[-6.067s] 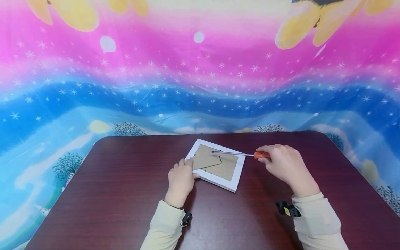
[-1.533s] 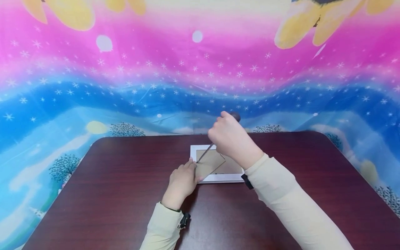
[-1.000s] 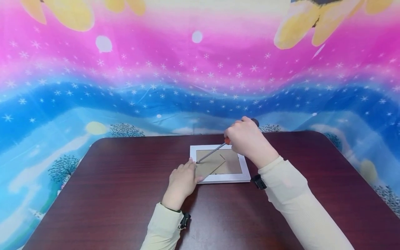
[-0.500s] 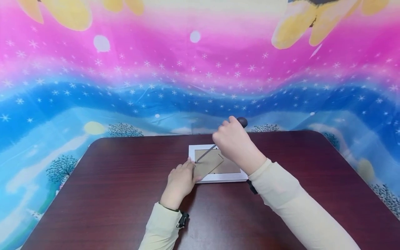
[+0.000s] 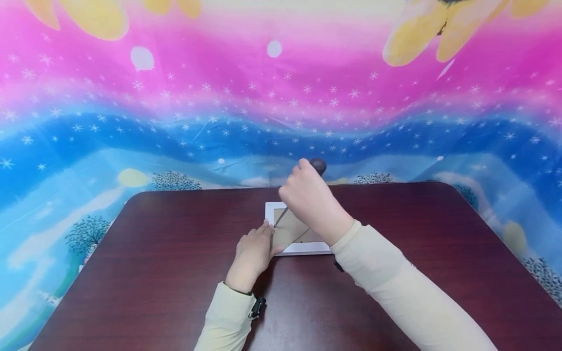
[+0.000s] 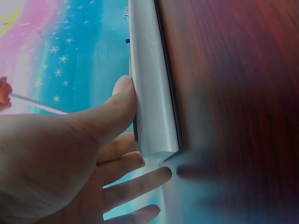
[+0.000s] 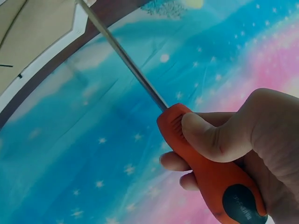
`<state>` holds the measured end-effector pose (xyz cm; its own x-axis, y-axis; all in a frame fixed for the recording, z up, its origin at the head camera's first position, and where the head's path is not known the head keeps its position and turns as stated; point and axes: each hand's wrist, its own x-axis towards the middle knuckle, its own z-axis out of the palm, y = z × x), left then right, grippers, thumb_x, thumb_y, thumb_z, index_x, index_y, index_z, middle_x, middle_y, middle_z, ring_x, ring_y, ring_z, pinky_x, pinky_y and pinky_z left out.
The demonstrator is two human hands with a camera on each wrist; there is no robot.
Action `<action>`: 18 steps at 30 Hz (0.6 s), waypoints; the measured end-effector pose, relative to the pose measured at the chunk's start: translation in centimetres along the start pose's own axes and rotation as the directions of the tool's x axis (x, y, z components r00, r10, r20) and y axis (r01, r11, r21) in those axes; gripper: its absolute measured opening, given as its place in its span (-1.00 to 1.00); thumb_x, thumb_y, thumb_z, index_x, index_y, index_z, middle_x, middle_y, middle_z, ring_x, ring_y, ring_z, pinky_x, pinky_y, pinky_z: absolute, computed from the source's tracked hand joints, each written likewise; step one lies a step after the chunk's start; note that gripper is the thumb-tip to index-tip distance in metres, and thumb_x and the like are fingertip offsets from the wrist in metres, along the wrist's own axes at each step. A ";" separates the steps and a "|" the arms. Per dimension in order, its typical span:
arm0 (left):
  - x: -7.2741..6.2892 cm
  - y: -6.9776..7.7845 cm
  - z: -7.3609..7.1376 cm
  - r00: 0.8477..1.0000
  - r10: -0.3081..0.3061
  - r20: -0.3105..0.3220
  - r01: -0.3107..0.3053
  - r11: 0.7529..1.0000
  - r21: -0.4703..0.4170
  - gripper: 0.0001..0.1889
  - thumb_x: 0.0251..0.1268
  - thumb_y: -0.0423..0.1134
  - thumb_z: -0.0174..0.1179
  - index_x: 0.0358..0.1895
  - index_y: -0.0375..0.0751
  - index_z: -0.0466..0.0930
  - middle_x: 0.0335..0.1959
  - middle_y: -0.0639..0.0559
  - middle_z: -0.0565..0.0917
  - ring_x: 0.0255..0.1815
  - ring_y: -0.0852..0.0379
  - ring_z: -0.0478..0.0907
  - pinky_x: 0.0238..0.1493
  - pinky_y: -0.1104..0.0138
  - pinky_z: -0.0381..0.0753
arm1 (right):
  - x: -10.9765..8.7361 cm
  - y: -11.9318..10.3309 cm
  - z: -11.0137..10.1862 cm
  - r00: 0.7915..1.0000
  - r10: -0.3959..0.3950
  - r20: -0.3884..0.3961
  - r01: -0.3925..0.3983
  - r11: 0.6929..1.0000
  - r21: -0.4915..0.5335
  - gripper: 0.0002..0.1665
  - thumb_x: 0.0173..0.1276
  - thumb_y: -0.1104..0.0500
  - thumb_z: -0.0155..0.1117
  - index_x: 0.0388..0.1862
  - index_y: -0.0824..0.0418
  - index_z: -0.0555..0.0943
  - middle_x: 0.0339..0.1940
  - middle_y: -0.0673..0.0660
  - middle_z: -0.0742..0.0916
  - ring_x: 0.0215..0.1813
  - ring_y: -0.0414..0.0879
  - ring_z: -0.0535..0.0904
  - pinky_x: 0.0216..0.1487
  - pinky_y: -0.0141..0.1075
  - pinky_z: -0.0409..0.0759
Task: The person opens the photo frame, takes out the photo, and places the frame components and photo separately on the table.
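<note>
A white picture frame (image 5: 307,249) lies back up near the far side of the table, its brown backing board (image 5: 290,229) carrying a stand flap. My left hand (image 5: 254,253) rests on the frame's left end. In the left wrist view its thumb (image 6: 122,95) presses the frame's edge while the other fingers stretch out fairly straight. My right hand (image 5: 311,200) grips an orange-handled screwdriver (image 7: 201,163), thumb along the handle. The metal shaft (image 5: 282,217) slants down to the backing's left edge beside my left fingertips; exact tip contact is unclear. My right hand and forearm hide the frame's right part.
The dark red-brown table (image 5: 153,273) has a rounded far edge. Behind it hangs a colourful printed cloth (image 5: 197,117). Small dark tabs (image 7: 20,75) sit along the backing's rim.
The frame, slanted in the oldest frame, now lies square. My right hand has come over it, the screwdriver tip now at the backing's left edge; the handle swings right, then left and steeper.
</note>
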<state>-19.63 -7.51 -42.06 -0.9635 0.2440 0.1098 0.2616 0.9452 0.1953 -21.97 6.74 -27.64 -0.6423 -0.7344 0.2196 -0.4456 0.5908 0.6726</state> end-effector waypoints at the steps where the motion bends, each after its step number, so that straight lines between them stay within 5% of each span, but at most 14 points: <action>1: 0.1 0.0 0.0 1.000 -0.003 0.021 0.003 1.000 0.012 -0.38 0.31 0.05 0.28 0.29 -0.29 0.51 0.36 -0.15 0.48 0.14 -0.15 0.55 0.07 0.02 0.56 | 0.2 -0.3 -0.2 1.000 -0.010 0.004 0.010 0.999 -0.036 -0.78 0.15 0.28 0.40 -0.59 -0.03 0.72 -0.63 -0.03 0.68 -0.49 -0.10 0.48 -0.23 -0.25 0.36; 8: 0.5 0.1 0.0 0.996 -0.002 0.085 -0.002 0.999 0.046 -0.35 0.35 0.07 0.24 0.36 -0.28 0.45 0.40 -0.12 0.44 0.16 -0.13 0.55 0.10 0.02 0.56 | 1.5 -2.3 -1.7 0.996 -0.081 0.031 0.086 0.965 -0.249 -0.80 0.15 0.26 0.27 -0.51 -0.05 0.71 -0.64 -0.05 0.63 -0.47 -0.09 0.43 -0.21 -0.22 0.38; 15: 0.2 0.3 -0.1 0.999 0.019 0.033 -0.019 1.000 0.007 -0.35 0.28 0.01 0.32 0.32 -0.33 0.47 0.32 -0.19 0.51 -0.20 -0.11 0.68 -0.07 0.03 0.63 | 1.8 -2.9 -2.3 0.986 -0.160 0.040 0.164 0.945 -0.282 -0.78 0.17 0.23 0.24 -0.56 -0.10 0.65 -0.69 -0.10 0.58 -0.54 -0.17 0.35 -0.26 -0.22 0.39; 18: 0.4 0.4 -0.2 0.998 0.006 0.055 -0.006 1.000 0.011 -0.35 0.29 0.02 0.31 0.34 -0.31 0.46 0.35 -0.18 0.48 -0.12 -0.11 0.67 -0.04 0.03 0.62 | 1.6 -2.6 -2.1 0.984 -0.171 0.048 0.177 0.944 -0.277 -0.80 0.18 0.21 0.25 -0.51 -0.10 0.68 -0.65 -0.10 0.63 -0.51 -0.16 0.39 -0.23 -0.23 0.40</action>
<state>-19.87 -7.11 -41.75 -0.9637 0.2608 0.0575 0.2670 0.9460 0.1840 -20.51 3.27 -27.55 -0.5863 -0.8073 0.0671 -0.3618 0.3351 0.8699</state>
